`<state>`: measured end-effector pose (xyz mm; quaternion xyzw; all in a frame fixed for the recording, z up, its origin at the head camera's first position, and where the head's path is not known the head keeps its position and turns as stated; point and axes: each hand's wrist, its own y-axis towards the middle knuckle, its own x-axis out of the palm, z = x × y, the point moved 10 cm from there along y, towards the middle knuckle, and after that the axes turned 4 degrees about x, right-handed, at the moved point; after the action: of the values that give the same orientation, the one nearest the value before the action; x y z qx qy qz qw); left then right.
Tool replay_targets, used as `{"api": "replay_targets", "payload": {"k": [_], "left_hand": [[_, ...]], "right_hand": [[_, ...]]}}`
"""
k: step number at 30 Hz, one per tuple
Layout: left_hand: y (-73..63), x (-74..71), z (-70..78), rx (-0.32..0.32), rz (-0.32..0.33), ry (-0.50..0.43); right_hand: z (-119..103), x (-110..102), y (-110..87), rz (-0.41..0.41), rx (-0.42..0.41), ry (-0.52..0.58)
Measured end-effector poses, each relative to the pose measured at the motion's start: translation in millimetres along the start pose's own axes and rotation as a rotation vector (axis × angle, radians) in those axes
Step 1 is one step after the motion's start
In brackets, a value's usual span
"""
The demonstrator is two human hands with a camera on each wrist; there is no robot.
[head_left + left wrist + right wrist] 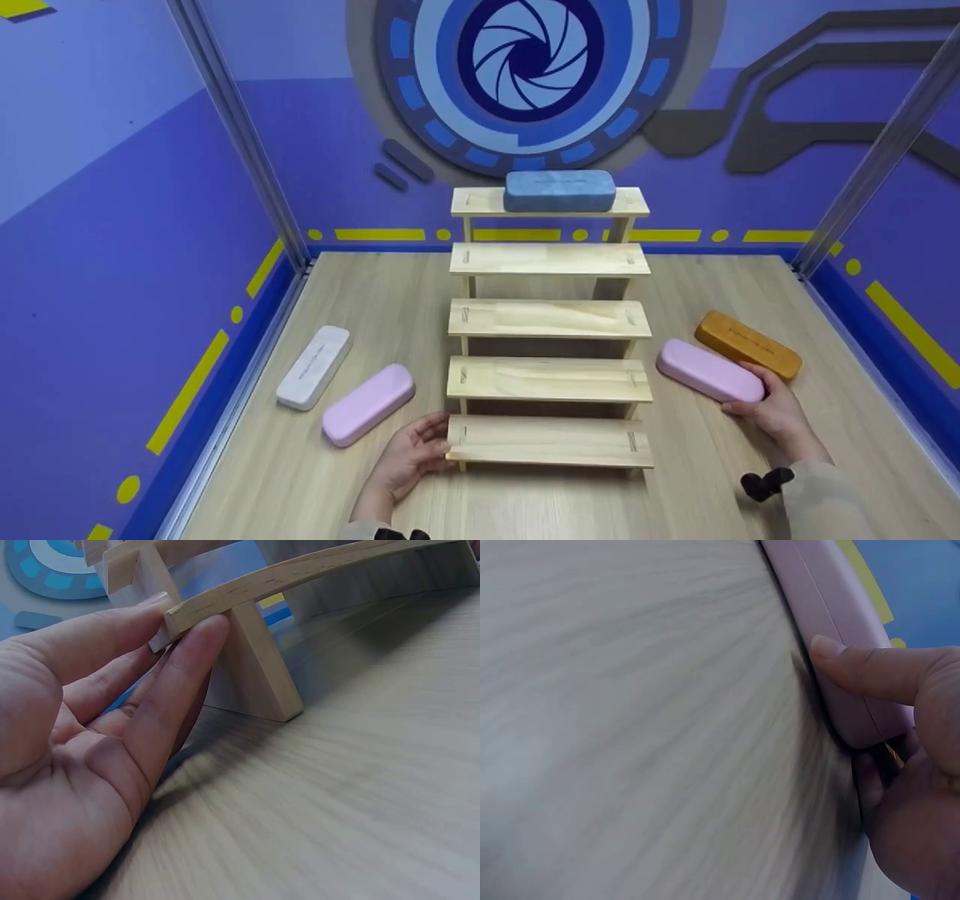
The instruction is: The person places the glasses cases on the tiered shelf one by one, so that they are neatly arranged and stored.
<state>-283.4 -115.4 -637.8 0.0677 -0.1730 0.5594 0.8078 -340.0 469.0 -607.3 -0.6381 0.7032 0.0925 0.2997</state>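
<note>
A stepped wooden display rack (pixel 551 442) stands mid-table. My left hand (pixel 409 457) pinches the left end of its lowest shelf; in the left wrist view the thumb lies above the board and a finger below it. On the right, my right hand (pixel 776 412) holds the near end of a pink glasses case (pixel 705 369) that lies on the table. The right wrist view has the thumb against the side of this pink case (pixel 840 652), with the other fingers partly hidden behind it. A blue glasses case (pixel 559 191) sits on the top shelf.
An orange-brown case (pixel 750 345) lies just behind the held pink one. Left of the rack are a white case (pixel 313 367) and a second pink case (pixel 369 405). Purple-blue panels with metal corner posts (pixel 240 135) enclose the wooden tabletop (pixel 247 465).
</note>
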Motion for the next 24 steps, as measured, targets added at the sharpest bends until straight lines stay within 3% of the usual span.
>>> {"api": "replay_targets", "payload": {"k": [13,24], "left_hand": [[0.5,-1.6,-1.6,-0.009,0.003,-0.005],[0.8,0.0,-0.6,0.009,-0.018,-0.011]], "right_hand": [[-3,-5,-3.0,0.055,0.028,0.134],[-13,-11,-3.2,0.087,0.049,0.166]]}}
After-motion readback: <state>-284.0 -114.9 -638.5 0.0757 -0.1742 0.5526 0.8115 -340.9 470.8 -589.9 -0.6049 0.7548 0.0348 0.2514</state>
